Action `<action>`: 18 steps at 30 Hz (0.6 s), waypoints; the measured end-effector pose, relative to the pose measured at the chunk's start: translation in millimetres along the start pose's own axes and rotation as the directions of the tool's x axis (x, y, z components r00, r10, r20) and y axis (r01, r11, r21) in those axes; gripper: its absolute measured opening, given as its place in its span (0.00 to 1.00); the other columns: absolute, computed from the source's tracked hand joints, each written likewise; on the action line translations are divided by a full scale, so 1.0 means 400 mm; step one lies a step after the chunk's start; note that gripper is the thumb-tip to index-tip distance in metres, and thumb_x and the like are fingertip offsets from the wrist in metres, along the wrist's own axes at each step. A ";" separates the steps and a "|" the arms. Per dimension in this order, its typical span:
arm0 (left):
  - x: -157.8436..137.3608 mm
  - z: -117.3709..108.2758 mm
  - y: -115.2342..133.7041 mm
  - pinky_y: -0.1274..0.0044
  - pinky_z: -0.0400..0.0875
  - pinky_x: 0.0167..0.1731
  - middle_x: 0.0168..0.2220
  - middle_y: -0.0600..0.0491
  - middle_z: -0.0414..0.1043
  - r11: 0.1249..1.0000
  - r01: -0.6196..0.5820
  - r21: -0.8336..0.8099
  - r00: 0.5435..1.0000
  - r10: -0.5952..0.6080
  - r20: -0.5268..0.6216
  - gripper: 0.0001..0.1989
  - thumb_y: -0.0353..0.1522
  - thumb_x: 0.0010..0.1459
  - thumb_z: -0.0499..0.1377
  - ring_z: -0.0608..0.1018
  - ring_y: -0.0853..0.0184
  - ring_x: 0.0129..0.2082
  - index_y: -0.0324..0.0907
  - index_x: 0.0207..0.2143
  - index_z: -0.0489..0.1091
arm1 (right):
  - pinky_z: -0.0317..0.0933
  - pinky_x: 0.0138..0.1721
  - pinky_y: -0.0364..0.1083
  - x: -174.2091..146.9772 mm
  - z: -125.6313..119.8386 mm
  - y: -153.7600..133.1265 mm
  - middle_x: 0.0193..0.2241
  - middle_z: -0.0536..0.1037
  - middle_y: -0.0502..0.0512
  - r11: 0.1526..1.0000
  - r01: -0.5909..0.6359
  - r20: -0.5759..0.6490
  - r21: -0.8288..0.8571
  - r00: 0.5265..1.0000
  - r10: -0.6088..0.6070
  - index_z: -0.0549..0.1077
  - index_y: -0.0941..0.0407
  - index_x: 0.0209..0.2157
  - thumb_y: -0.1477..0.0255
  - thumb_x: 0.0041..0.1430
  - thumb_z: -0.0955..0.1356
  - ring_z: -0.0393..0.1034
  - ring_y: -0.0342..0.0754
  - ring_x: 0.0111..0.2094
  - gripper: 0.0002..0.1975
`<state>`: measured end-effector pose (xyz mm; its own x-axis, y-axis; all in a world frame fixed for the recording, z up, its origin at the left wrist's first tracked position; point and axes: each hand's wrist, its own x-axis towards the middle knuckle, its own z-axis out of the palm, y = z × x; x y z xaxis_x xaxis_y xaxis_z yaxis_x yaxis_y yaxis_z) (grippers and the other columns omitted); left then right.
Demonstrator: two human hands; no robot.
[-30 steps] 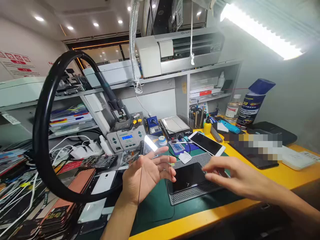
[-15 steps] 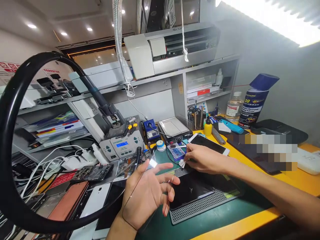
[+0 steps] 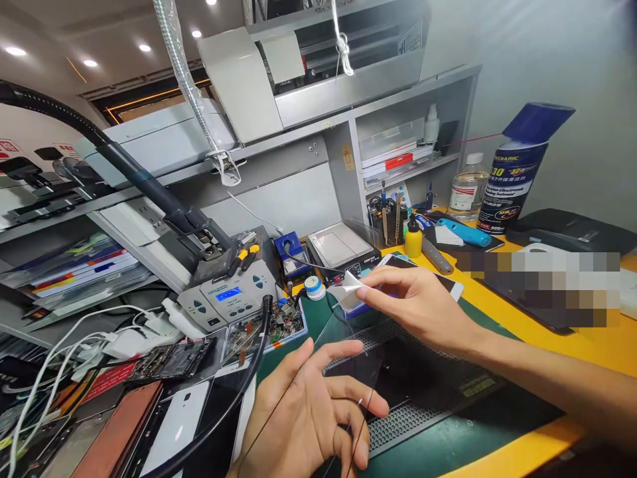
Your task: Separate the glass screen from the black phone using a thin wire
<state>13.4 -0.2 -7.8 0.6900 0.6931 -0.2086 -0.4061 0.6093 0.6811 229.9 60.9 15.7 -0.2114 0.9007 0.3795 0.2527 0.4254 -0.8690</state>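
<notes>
My left hand [image 3: 308, 411] is palm up at the lower middle, with thumb and curled fingers around the edges of a thin clear glass sheet [image 3: 331, 330] that has dark borders. Most of the sheet is see-through, so its far end is hard to make out. Between the thumb and fingers of my right hand [image 3: 423, 305] is a folded white wipe [image 3: 350, 284], over the far end of the sheet; whether they touch, I cannot tell. Below my right hand, a black glossy phone-like panel [image 3: 398, 372] lies on a grey perforated mat [image 3: 408, 425].
Behind the hands stand a blue-lidded jar [image 3: 314, 288], a yellow bottle [image 3: 413, 240] and a rework station [image 3: 233, 295]. A white phone [image 3: 455, 290] lies beyond my right hand. A spray can [image 3: 517, 179] stands at right. Phones and cables crowd the left; a black flexible arm [image 3: 261, 345] crosses there.
My right hand has drawn the white wipe up and over the sheet's far end; the dark-tipped brush-like tool seen by it earlier no longer shows. The head view has shifted and tilted.
</notes>
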 end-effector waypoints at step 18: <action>-0.001 -0.012 -0.032 0.79 0.69 0.22 0.41 0.33 0.79 0.997 -0.069 0.026 0.991 0.066 0.116 0.25 0.44 0.70 0.44 0.82 0.62 0.27 0.37 0.58 0.63 | 0.68 0.44 0.45 -0.037 0.015 -0.018 0.40 0.81 0.55 0.970 0.222 0.212 0.098 0.948 -0.238 0.79 0.56 0.44 0.70 0.60 0.73 0.74 0.46 0.41 0.11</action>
<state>15.5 -6.4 -19.9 0.7266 0.6823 -0.0805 -0.4370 0.5494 0.7121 225.3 43.9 14.5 -0.4603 0.7340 0.4994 0.1056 0.6038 -0.7901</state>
